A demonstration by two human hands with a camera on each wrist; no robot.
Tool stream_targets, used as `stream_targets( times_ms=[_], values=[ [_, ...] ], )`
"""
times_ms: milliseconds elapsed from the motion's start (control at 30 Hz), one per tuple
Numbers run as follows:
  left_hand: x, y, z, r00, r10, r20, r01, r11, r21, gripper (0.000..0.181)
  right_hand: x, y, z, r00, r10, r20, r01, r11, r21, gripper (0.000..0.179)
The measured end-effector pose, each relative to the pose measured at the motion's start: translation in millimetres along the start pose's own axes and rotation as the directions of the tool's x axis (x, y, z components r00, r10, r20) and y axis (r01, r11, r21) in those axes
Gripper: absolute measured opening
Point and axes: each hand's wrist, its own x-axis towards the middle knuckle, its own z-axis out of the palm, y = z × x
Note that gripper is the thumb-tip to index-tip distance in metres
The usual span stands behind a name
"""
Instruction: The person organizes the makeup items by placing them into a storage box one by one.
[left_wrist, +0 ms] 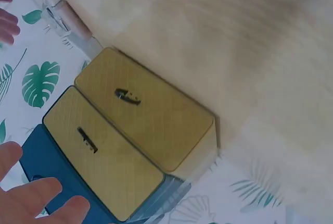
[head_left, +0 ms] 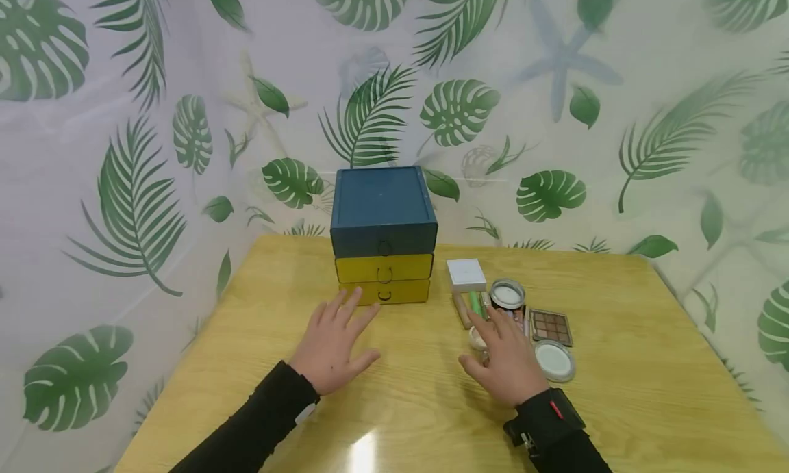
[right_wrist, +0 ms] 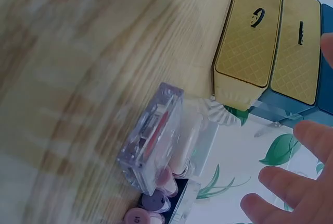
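Observation:
My left hand, fingers spread, hovers in front of a small drawer box with a blue top drawer and two yellow drawers below. In the left wrist view, its fingertips show near the blue drawer. My right hand is spread above a group of cosmetics and hides some of them. Around it are a round jar, an eyeshadow palette, a round white compact and a green tube. Neither hand holds anything.
A white square box sits right of the drawer box. The right wrist view shows a clear case beside several small bottles. A leaf-patterned curtain stands behind the wooden table.

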Motion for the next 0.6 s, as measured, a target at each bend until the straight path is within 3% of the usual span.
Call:
stream_targets(
  times_ms=[300, 467, 600],
  values=[
    [25.5, -20.2, -47.4, 0.995, 0.079, -0.063, -0.077, 0.996, 0.035, 0.07, 1.8, 2, -3, 1.0, 0.007, 0.016, -0.007, 1.0, 0.022, 0.068],
    [42.3, -30.7, -70.3, 0.992, 0.07, -0.1, -0.068, 0.997, 0.029, 0.07, -0.9, 5, -1, 0.999, 0.029, 0.022, -0.03, 0.999, 0.021, 0.064],
    [54.3, -37.1, -77.9, 0.993, 0.04, -0.108, -0.037, 0.999, 0.027, 0.07, -1.6, 5, 1, 1.0, 0.025, 0.017, -0.025, 0.999, 0.024, 0.062]
  ],
)
